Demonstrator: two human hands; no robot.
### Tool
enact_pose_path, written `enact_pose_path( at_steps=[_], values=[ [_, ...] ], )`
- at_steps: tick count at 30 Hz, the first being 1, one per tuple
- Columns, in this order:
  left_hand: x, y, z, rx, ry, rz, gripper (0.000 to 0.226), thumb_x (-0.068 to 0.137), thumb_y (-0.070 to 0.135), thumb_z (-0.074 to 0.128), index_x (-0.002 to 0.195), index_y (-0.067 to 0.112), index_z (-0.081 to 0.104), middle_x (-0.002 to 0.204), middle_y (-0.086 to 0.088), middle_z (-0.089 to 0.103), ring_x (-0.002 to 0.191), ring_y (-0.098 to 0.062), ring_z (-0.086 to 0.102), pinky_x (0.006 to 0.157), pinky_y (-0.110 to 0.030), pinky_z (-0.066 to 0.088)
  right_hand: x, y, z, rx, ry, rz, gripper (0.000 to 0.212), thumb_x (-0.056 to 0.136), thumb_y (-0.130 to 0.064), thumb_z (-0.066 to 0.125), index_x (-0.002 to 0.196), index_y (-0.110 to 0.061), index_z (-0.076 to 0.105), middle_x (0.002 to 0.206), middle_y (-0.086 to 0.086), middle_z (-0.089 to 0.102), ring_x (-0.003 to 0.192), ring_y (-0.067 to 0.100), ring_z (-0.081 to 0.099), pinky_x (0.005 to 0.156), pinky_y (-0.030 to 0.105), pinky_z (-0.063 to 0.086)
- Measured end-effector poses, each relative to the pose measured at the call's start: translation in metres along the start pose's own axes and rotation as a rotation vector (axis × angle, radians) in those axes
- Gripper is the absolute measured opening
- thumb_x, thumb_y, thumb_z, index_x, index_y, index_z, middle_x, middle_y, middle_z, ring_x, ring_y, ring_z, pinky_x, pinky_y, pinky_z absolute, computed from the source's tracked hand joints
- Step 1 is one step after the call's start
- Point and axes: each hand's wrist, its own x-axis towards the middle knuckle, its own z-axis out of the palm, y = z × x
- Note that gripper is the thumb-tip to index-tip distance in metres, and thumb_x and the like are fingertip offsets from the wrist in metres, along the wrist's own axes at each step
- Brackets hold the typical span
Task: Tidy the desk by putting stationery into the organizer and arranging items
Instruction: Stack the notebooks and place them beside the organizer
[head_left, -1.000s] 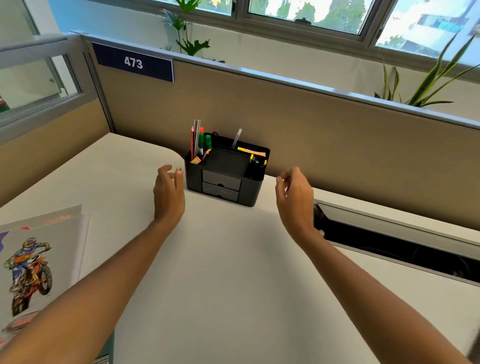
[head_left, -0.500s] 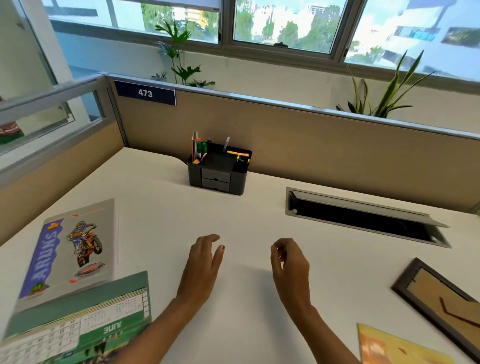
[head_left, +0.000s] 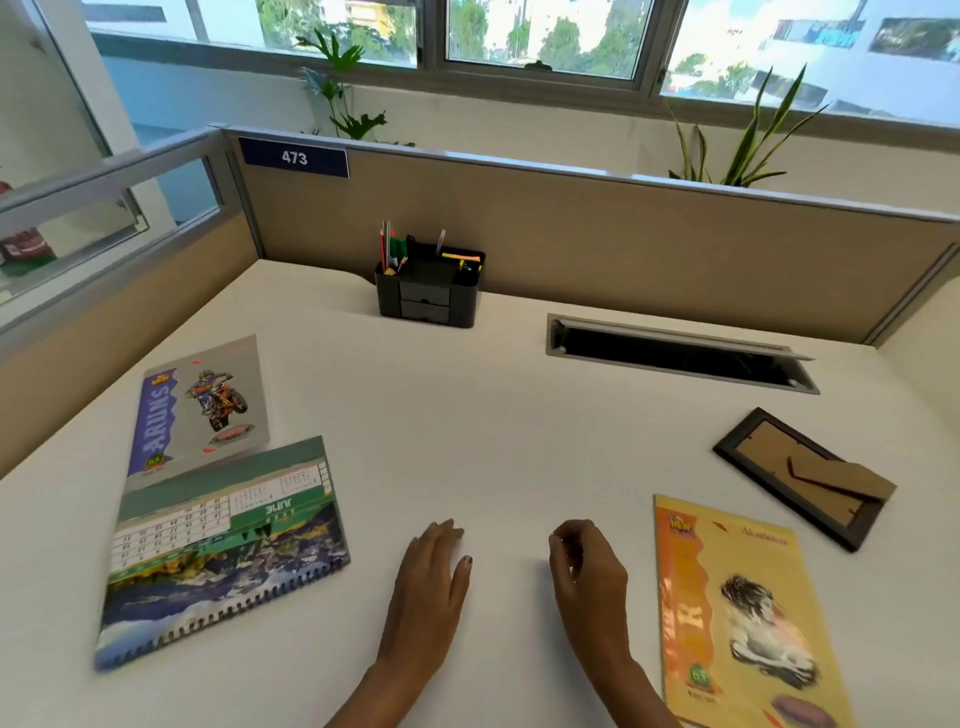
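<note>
A black desk organizer (head_left: 428, 296) with two small drawers stands at the back of the white desk against the partition, holding pens, pencils and yellow notes. My left hand (head_left: 431, 577) lies flat near the front edge, fingers loosely together, holding nothing. My right hand (head_left: 589, 571) hovers beside it with fingers curled, nothing visible in it. A grey notebook with a motorbike rider (head_left: 202, 405) and a spiral desk calendar (head_left: 223, 551) lie at the left. A yellow notebook (head_left: 737, 618) and a face-down dark picture frame (head_left: 802, 478) lie at the right.
A cable slot with a raised metal flap (head_left: 675, 351) is cut into the desk at the back right. Beige partitions (head_left: 623, 234) wall the desk behind and on the left. Potted plants stand behind the partition by the window.
Both hands have drawn back from beside the organizer to the desk's front edge. The view has pulled back, bringing the calendar, both notebooks and the frame into sight.
</note>
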Motion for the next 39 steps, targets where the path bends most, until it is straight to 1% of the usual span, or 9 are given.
enact_pose_path(
  at_steps=[3, 5, 12, 16, 19, 30, 32, 36, 39],
  values=[
    [-0.021, -0.008, 0.008, 0.201, -0.022, 0.074, 0.066, 0.093, 0.057, 0.004, 0.143, 0.025, 0.032, 0.151, 0.015, 0.021, 0.142, -0.006, 0.016, 0.117, -0.024, 0.003, -0.022, 0.001, -0.009, 0.008, 0.018, 0.047, 0.024, 0.085, -0.001, 0.065, 0.086, -0.024, 0.055, 0.077, -0.009, 0.059, 0.07, 0.008, 0.059, 0.065, 0.011, 0.045],
    [-0.029, -0.011, 0.01, 0.326, -0.033, 0.097, 0.058, 0.096, 0.048, 0.01, 0.144, 0.024, 0.032, 0.153, 0.01, 0.024, 0.142, -0.012, 0.021, 0.116, -0.032, 0.009, -0.033, 0.005, -0.018, -0.002, 0.04, 0.057, 0.024, 0.084, 0.0, 0.065, 0.087, -0.022, 0.055, 0.077, -0.007, 0.059, 0.07, 0.009, 0.058, 0.064, 0.011, 0.044],
    [-0.039, -0.006, 0.008, 0.428, -0.067, 0.078, 0.057, 0.098, 0.041, 0.007, 0.145, 0.021, 0.032, 0.152, 0.003, 0.029, 0.14, -0.016, 0.026, 0.113, -0.038, 0.017, -0.033, 0.032, -0.066, -0.237, 0.294, 0.154, 0.015, 0.084, -0.001, 0.064, 0.096, -0.009, 0.059, 0.091, 0.007, 0.058, 0.086, 0.027, 0.053, 0.075, 0.029, 0.04],
    [-0.041, -0.005, 0.009, 0.465, -0.082, 0.076, 0.057, 0.098, 0.04, 0.008, 0.144, 0.019, 0.032, 0.152, 0.002, 0.03, 0.14, -0.018, 0.028, 0.113, -0.039, 0.017, -0.031, 0.052, -0.097, -0.557, 0.349, 0.718, 0.057, 0.073, -0.018, 0.074, 0.119, 0.0, 0.045, 0.13, 0.025, 0.037, 0.112, 0.044, 0.038, 0.093, 0.048, 0.035],
    [-0.041, -0.005, 0.011, 0.466, -0.081, 0.073, 0.052, 0.096, 0.036, 0.021, 0.144, 0.019, 0.034, 0.152, 0.002, 0.031, 0.14, -0.019, 0.03, 0.114, -0.038, 0.016, -0.031, 0.063, -0.121, -0.567, 0.242, 1.048, 0.085, 0.066, -0.038, 0.081, 0.125, 0.003, 0.037, 0.138, 0.03, 0.027, 0.122, 0.047, 0.03, 0.104, 0.052, 0.025],
    [-0.041, -0.004, 0.011, 0.453, -0.068, 0.078, 0.052, 0.094, 0.034, 0.025, 0.142, 0.019, 0.037, 0.151, 0.002, 0.032, 0.14, -0.017, 0.029, 0.115, -0.036, 0.012, -0.015, 0.072, -0.149, -0.506, 0.071, 1.243, 0.113, 0.05, -0.048, 0.09, 0.131, 0.003, 0.029, 0.137, 0.03, 0.034, 0.128, 0.044, 0.031, 0.107, 0.05, 0.022],
    [-0.042, -0.003, 0.011, 0.448, -0.056, 0.075, 0.051, 0.094, 0.033, 0.025, 0.142, 0.019, 0.038, 0.151, 0.002, 0.033, 0.139, -0.018, 0.03, 0.115, -0.036, 0.012, -0.016, 0.073, -0.151, -0.472, 0.057, 1.226, 0.106, 0.058, -0.046, 0.087, 0.133, 0.002, 0.029, 0.136, 0.029, 0.038, 0.127, 0.044, 0.035, 0.106, 0.049, 0.025],
    [-0.052, 0.002, 0.015, 0.384, -0.024, 0.048, 0.052, 0.092, 0.032, 0.024, 0.139, 0.02, 0.041, 0.15, 0.003, 0.034, 0.14, -0.018, 0.029, 0.116, -0.035, 0.009, -0.026, 0.065, -0.151, -0.341, 0.13, 1.079, 0.049, 0.091, -0.024, 0.06, 0.128, 0.002, 0.039, 0.127, 0.029, 0.049, 0.117, 0.046, 0.047, 0.093, 0.048, 0.039],
    [-0.06, 0.008, 0.019, 0.269, -0.029, 0.003, 0.055, 0.091, 0.037, 0.02, 0.14, 0.023, 0.038, 0.153, 0.009, 0.025, 0.143, -0.009, 0.013, 0.118, -0.031, -0.002, -0.034, 0.054, -0.149, -0.239, 0.174, 0.905, 0.031, 0.095, -0.018, 0.054, 0.123, -0.006, 0.048, 0.116, 0.024, 0.06, 0.108, 0.042, 0.051, 0.087, 0.044, 0.04]
  ],
)
